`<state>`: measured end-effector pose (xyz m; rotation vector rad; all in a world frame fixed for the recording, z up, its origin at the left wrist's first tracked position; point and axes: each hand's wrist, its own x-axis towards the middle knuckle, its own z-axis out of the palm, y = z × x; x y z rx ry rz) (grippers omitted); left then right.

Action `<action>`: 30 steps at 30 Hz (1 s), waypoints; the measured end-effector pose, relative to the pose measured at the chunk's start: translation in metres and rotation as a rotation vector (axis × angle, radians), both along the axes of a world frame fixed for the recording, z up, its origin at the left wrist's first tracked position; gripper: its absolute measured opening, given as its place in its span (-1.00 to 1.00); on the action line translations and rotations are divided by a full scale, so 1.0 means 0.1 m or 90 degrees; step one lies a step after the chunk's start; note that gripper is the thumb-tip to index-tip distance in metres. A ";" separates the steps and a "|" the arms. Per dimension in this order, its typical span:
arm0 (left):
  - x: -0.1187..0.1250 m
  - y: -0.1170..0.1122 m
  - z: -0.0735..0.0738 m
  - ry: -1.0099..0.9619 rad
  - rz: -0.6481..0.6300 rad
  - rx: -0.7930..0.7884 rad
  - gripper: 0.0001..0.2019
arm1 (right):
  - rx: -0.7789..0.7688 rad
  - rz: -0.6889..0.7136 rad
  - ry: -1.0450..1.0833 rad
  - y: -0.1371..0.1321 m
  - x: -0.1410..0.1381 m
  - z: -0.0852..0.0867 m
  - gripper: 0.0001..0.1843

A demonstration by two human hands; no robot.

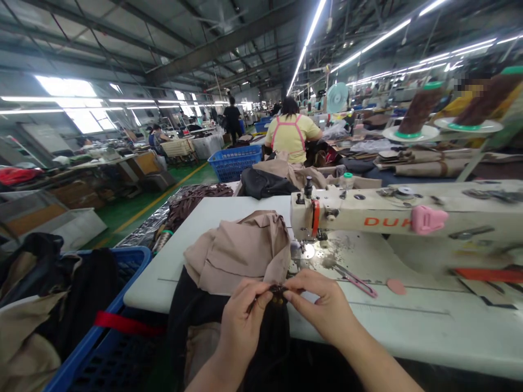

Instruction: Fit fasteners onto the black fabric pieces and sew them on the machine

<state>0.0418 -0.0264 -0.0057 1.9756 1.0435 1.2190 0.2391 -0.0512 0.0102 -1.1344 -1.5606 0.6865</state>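
Observation:
In the head view, my left hand (247, 310) and my right hand (318, 305) meet at the front edge of the sewing table (171, 283). Fingers and thumbs of both pinch a small dark brown piece with brassy spots (278, 294), whose kind is too small to make out. Behind and below them lies a beige and black fabric piece (245, 245), bunched on the tabletop, its black part hanging over the edge. To the right stands a white sewing machine (347, 218). Pink-handled thread snips (359, 282) and a pink disc (396, 287) rest near its needle plate.
At the left, a blue basket (139, 261) holds black and beige fabric, with a red strap (128, 323) across it. Two brown thread cones (420, 111) stand at the upper right. Ahead sits a co-worker in a yellow top (288, 136), beside another blue basket (235, 163).

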 end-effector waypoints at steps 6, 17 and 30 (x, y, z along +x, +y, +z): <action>0.06 -0.04 0.00 -0.010 0.065 0.074 -0.85 | 0.007 -0.017 -0.028 -0.02 -0.04 0.03 -0.88; -0.10 0.06 0.32 -0.047 0.112 0.098 -0.83 | 0.151 0.005 -0.130 0.06 -0.28 0.50 -0.88; -1.03 0.44 0.76 -0.104 0.186 0.100 -0.74 | 0.179 -0.027 -0.485 0.31 -1.22 1.29 -0.92</action>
